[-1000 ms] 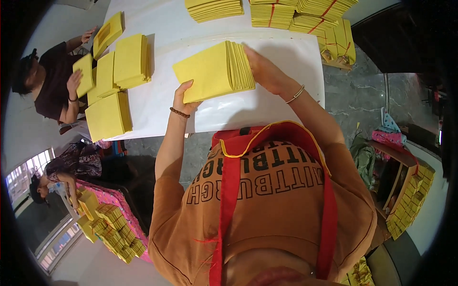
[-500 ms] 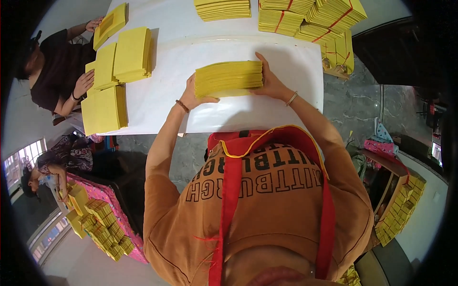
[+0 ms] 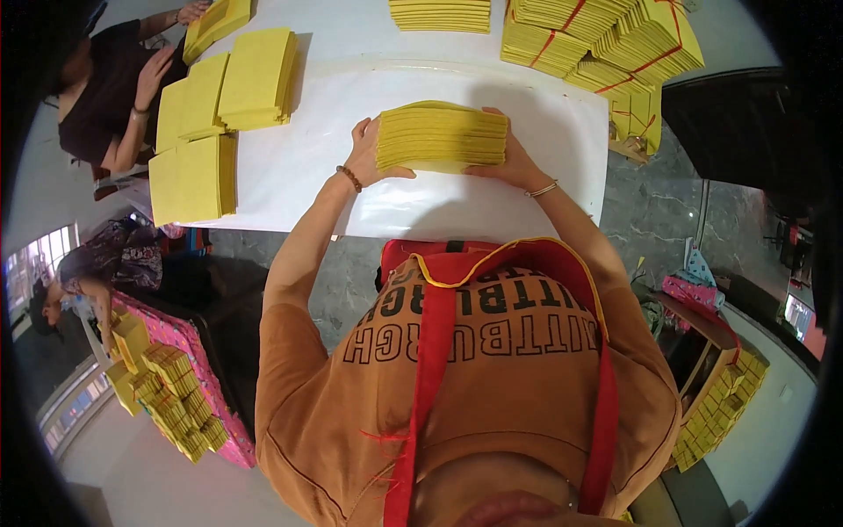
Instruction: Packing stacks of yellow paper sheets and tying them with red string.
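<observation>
A thick stack of yellow paper sheets (image 3: 442,136) lies flat on the white table (image 3: 325,149) in front of me. My left hand (image 3: 367,156) presses against the stack's left end and my right hand (image 3: 509,158) against its right end, squeezing it between them. A bead bracelet sits on my left wrist and a thin bangle on my right.
More yellow stacks (image 3: 256,77) lie at the table's left, where another person's hand (image 3: 151,77) rests. Tied bundles (image 3: 606,44) are piled at the far right. A seated person (image 3: 88,272) and yellow bundles (image 3: 167,395) on a pink cloth are on the floor at left.
The stack was tilted up on edge in my hands a second ago. It has come down flat onto the table, and both hands now hold its ends.
</observation>
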Demonstrator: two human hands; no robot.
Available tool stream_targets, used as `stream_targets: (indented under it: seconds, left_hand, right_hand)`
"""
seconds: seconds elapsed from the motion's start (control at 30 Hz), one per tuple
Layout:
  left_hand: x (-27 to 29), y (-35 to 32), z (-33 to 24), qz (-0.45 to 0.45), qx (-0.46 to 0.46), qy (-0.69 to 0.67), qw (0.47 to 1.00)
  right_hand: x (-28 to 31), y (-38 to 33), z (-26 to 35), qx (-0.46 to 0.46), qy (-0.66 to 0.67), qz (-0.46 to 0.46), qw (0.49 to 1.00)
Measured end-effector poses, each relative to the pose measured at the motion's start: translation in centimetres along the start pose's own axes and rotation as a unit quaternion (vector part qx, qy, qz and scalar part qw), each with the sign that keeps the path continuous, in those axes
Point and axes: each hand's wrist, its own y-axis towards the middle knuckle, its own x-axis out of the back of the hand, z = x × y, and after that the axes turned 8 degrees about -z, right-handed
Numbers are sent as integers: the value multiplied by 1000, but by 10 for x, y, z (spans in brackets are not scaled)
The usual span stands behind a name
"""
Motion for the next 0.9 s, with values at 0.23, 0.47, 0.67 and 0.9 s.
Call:
stream_targets:
  seconds: [0.23, 0.47, 0.67, 0.9]
  left_hand:
    - [15, -3, -23, 31, 143, -303, 942]
    - [91, 28, -69, -55, -12, -347, 936]
    - [57, 23, -76, -40, 68, -252, 964]
    - [52, -5, -48, -19, 149, -372, 916]
  right_hand:
    - [25, 8, 38, -50, 12, -42, 998]
    - [37, 23, 129, -25, -328, 93, 940]
    - [7, 29, 140, 14, -385, 125, 914]
    - [17, 18, 77, 89, 54, 90, 990]
